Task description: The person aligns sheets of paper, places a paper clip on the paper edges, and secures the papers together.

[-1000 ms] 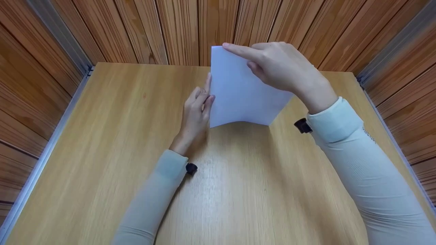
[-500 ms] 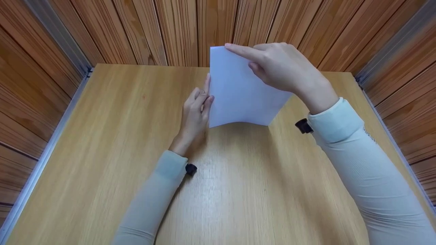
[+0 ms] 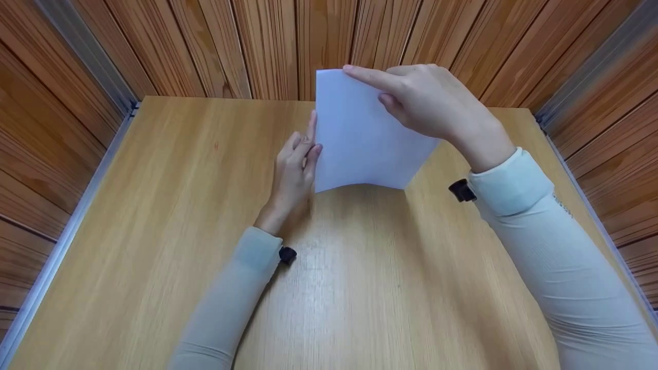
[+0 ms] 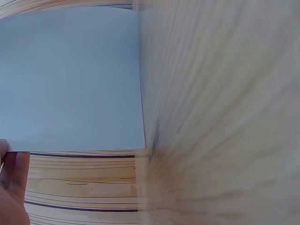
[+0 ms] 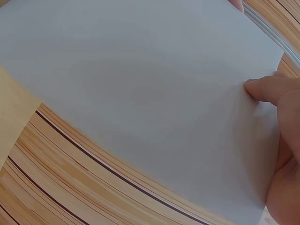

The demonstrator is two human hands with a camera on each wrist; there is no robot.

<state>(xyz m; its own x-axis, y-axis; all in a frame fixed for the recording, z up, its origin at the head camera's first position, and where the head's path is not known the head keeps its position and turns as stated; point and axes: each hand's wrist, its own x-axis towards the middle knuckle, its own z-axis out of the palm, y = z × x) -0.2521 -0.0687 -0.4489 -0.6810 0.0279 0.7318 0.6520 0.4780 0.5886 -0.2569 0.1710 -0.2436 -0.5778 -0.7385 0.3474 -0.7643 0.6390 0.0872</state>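
A white sheet of paper (image 3: 365, 139) is held up off the wooden table, its lower edge bowed, at the upper middle of the head view. My left hand (image 3: 295, 162) pinches its left edge between thumb and fingers, with the index finger straight along that edge. Up at the top edge, my right hand (image 3: 424, 100) grips the paper, its index finger extended along the rim. In the right wrist view the thumb (image 5: 267, 89) presses on the face of the paper (image 5: 131, 89). Fingers behind the sheet are mostly hidden.
The wooden table (image 3: 169, 246) spreads beneath both forearms. A plank wall (image 3: 272, 46) rises behind it, with more planks at both sides and grey metal rails (image 3: 67, 226) along the edges. Each cuff carries a small black wrist camera (image 3: 288, 255).
My right index fingertip has shifted slightly right along the top edge of the paper. The left hand keeps its hold, nearly unmoved.
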